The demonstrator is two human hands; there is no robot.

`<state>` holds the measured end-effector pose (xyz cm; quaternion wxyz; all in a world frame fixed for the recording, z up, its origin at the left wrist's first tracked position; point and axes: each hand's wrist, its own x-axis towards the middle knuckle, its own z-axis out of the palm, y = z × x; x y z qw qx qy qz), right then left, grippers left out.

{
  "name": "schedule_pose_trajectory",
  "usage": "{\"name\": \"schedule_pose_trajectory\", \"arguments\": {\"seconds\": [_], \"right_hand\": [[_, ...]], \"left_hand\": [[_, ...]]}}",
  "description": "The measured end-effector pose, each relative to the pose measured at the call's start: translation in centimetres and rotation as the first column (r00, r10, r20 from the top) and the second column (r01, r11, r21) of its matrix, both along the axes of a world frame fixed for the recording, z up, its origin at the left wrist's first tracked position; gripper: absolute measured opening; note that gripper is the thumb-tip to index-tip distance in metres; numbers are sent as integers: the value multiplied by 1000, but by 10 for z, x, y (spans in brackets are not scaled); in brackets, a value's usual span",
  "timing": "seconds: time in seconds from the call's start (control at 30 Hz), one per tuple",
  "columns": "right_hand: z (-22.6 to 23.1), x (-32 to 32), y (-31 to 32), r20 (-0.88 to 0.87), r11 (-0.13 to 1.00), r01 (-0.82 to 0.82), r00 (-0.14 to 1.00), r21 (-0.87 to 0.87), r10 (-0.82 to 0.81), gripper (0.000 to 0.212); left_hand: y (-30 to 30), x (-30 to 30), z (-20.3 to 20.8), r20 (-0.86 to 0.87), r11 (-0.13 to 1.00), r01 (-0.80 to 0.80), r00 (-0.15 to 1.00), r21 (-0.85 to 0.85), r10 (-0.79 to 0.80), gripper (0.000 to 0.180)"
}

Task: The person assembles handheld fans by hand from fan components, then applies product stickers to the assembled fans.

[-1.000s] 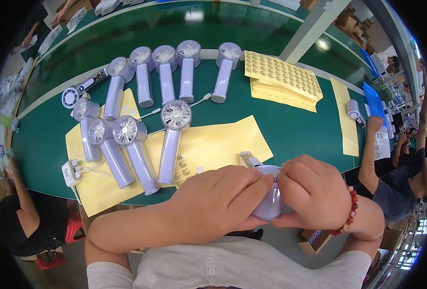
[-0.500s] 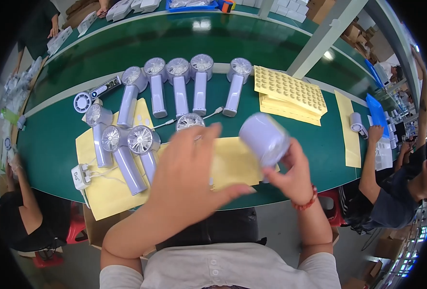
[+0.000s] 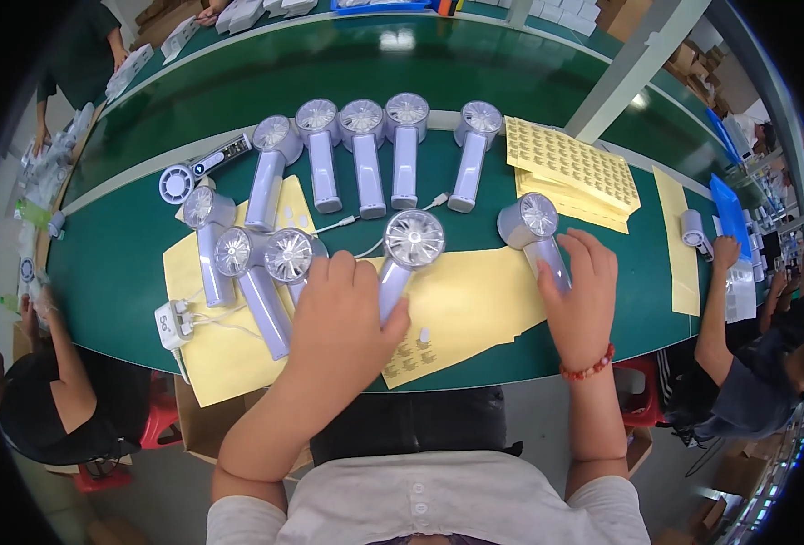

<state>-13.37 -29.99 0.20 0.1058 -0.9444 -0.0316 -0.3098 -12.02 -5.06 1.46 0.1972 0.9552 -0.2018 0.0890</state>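
Several lilac handheld fans with clear round fronts are on the green table. My left hand [image 3: 343,313] is closed around the handle of one handheld fan [image 3: 414,240], its thumb along the near side; the lower handle is partly hidden. On the right, my right hand [image 3: 586,295] has its thumb and fingers about the handle of another handheld fan [image 3: 527,221], with its round head turned up. Beneath and between my hands lies a yellow sheet [image 3: 474,300] with a small pale oval piece [image 3: 424,335] on it.
Fans stand in a row behind, one being a lilac fan [image 3: 406,113]. A white charger [image 3: 175,322] with cables sits on the left yellow sheet [image 3: 204,363]. Yellow label sheets [image 3: 570,168] lie at the back right, near a grey post [image 3: 633,68]. Co-workers sit on both sides.
My right hand has lowered its fan to the table on the right and turned it head up. My left hand has taken hold of the middle fan and raised it slightly. The view has shifted.
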Motion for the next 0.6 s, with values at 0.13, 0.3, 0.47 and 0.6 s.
{"name": "schedule_pose_trajectory", "arguments": {"seconds": [0.13, 0.3, 0.47, 0.6], "right_hand": [[-2, -19, 43, -205, 808, -334, 855, 486, 476, 26], [-22, -15, 69, -274, 677, -314, 741, 666, 613, 16], [-22, -15, 77, -290, 717, -360, 737, 597, 611, 16], [-22, -15, 81, -316, 742, -357, 738, 568, 597, 15]], "left_hand": [[8, -15, 11, -118, 926, 120, 978, -357, -172, 25], [8, -19, 11, -387, 54, -432, 739, -900, -551, 52], [12, -8, -10, -349, -103, -509, 709, -854, -613, 48], [6, -6, -8, -366, -29, -513, 650, -858, -667, 48]]}}
